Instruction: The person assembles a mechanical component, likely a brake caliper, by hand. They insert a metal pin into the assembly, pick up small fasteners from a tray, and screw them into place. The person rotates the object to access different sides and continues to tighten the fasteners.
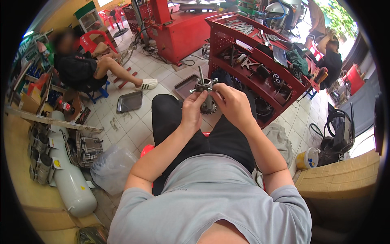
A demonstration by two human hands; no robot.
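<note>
Between my knees I hold up a metal gear shaft [209, 101], with a toothed gear at its lower end. A ring-shaped metal collar [203, 85] with bolts out of its sides sits around the upper part, and a thin rod [201, 74] rises from it. My left hand [192, 109] is closed around the shaft just below the collar, thumb on the near side. My right hand [232, 100] is closed in a pinch against the collar's right side. Whatever lies between its fingertips is too small to make out.
A red tool cart [260, 44] full of wrenches and parts stands ahead right. Metal trays [129, 102] lie on the tiled floor. At left sits a person [81, 65] with legs stretched out; a grey gas cylinder [69, 175] lies nearer. Another person [330, 53] is at far right.
</note>
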